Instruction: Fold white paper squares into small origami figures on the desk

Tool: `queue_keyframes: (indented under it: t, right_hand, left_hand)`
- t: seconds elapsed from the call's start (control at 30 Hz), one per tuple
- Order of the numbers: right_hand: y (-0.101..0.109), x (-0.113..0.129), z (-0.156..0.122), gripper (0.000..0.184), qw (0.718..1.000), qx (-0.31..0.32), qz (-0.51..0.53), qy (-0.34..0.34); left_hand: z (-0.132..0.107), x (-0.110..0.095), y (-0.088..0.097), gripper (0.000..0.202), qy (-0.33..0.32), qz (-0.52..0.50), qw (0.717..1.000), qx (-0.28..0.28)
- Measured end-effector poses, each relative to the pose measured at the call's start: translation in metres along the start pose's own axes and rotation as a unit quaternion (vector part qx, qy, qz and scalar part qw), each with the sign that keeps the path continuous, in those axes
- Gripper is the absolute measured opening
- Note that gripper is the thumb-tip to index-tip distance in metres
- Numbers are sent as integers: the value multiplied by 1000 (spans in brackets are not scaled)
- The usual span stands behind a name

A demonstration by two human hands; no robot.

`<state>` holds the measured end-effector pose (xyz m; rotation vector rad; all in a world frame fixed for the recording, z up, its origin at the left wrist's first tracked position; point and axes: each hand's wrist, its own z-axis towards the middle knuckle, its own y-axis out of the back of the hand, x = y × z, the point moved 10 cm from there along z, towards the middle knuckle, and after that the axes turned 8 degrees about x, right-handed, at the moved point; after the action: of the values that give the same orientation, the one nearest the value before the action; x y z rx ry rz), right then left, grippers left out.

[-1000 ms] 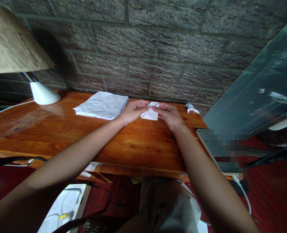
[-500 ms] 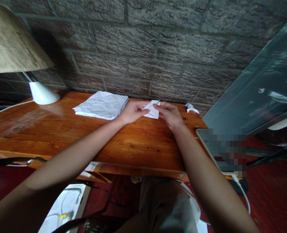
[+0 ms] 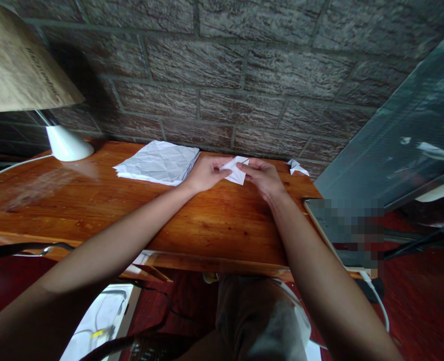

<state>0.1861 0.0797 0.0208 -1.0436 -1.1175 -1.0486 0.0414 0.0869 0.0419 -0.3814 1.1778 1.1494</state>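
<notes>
Between my two hands is a small folded piece of white paper, roughly square, with crease lines on its face. My left hand pinches its left edge, thumb on top and fingers behind. On the opposite side my right hand grips the paper's upper right part, thumb pressed on its face. A stack of creased white sheets lies on the desk just left of my left hand. Beyond my right hand, near the back edge, rests a small folded paper figure.
The wooden desk stands against a dark brick wall. A white lamp base with a brown paper shade is at the left. A tablet with a white cable lies at the right edge, near my right forearm.
The folded paper has tilted very slightly in my fingers. Both hands keep their hold in nearly the same place.
</notes>
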Motion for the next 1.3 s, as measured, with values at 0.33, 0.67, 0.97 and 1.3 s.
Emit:
queue_keyframes:
  t: [0.33, 0.67, 0.97, 1.3]
  right_hand:
    - [0, 0, 1, 46, 1000, 6, -7, 11]
    - [-2, 7, 0, 42, 998, -5, -46, 46]
    - [-7, 8, -2, 40, 999, 23, -20, 29]
    - [-16, 8, -4, 41, 997, 70, -31, 21]
  left_hand:
    - [-2, 0, -1, 43, -9, 69, 998, -10]
    - [-2, -9, -2, 32, -18, 41, 999, -28]
    - [1, -2, 3, 26, 18, -89, 996, -26]
    - [-7, 20, 7, 40, 133, -199, 969, -54]
